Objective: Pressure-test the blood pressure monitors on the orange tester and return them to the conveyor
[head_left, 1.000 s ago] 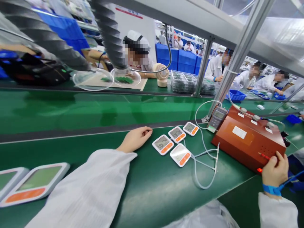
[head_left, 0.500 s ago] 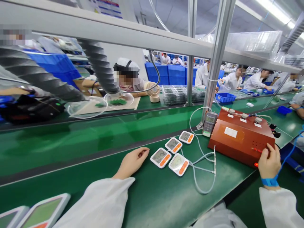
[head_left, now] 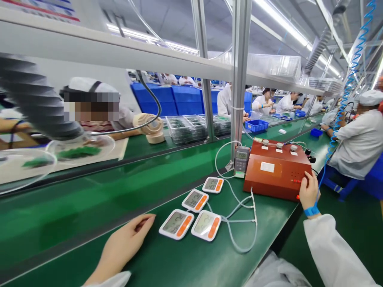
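My left hand (head_left: 127,241) rests on the green bench with its fingers curled in, and I see nothing in it. Just right of it lie several white digital meters with orange buttons, among them a nearest meter (head_left: 176,224) and a far meter (head_left: 213,185). Thin clear tubing (head_left: 230,235) runs from among the meters toward a red-brown metal box (head_left: 254,175). At the box's right front corner my right hand (head_left: 310,191) touches the panel, fingers apart, close to a small glowing red light (head_left: 298,197). A blue band circles the right wrist.
A grey handheld gauge (head_left: 241,160) leans by the box, beside a metal post (head_left: 240,79). Beyond the green channel stand a small fan (head_left: 151,127) and clear trays (head_left: 187,129). A co-worker (head_left: 92,103) sits opposite; another person (head_left: 359,135) sits at right.
The view has swung right, so bench items appear further left. A seated person at right has come into sight, and meters at lower left have left it. My hands stay about where they were.
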Demonstrator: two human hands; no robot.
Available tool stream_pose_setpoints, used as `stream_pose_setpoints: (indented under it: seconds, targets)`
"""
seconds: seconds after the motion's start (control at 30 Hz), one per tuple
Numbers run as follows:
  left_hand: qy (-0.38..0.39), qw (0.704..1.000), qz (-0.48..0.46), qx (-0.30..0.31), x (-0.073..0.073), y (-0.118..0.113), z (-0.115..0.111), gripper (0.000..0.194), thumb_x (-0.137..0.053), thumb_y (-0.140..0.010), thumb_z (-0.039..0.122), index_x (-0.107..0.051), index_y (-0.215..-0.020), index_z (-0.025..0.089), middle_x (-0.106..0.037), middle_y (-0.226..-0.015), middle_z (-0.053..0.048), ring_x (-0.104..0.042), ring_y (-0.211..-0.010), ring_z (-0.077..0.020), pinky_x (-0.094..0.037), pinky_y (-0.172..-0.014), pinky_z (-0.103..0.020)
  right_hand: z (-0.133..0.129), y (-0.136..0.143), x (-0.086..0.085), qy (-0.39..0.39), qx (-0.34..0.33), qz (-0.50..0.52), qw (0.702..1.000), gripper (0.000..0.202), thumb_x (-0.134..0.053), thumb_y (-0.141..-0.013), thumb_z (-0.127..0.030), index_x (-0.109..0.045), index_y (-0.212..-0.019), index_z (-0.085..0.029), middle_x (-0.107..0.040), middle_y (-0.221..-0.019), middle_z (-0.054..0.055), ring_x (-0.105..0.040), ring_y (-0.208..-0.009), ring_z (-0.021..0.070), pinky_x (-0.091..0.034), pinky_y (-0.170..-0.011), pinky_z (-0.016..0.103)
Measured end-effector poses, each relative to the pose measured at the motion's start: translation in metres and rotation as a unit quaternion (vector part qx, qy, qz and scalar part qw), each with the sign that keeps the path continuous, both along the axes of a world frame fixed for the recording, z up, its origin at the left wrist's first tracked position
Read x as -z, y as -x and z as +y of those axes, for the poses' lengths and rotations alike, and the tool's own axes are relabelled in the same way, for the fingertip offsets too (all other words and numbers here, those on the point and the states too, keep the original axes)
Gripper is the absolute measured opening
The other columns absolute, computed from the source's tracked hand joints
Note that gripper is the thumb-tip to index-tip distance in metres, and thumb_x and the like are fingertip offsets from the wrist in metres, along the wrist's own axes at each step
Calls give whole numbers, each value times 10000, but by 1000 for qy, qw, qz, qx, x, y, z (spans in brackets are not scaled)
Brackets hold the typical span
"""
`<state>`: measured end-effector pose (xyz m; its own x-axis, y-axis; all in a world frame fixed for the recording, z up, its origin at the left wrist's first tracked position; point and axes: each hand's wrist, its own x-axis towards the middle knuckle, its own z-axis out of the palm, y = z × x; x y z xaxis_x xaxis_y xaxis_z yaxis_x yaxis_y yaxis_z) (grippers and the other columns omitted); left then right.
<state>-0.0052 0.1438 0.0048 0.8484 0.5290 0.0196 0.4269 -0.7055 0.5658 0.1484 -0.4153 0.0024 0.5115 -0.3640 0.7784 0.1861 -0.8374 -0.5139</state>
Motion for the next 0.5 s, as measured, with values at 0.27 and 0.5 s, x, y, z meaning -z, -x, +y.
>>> stream_pose_setpoints:
  seconds: [0.27,0.5]
  targets:
    - [34,999,25,-15,-8,-1,-3,450,-389,-751,576,-689,-913,284,-759,-886,-12,-687,-823,-286,-503,-723,-359,1,0,-2,-4,3,-8,1000,437,-391,-962,-405,-641,-1212,-149,-540,-1393,167,-533,-1277,286,-434,-1051,442]
    - [41,999,3,-35,-5,0,-2,350,-410,-736,575,-676,-815,362,-750,-811,64,-689,-776,-267,-493,-684,-336,1,1,-5,5,7,-1,1000,446,-368,-972,-401,-633,-1219,-141,-527,-1407,175,-518,-1289,296,-429,-1050,457]
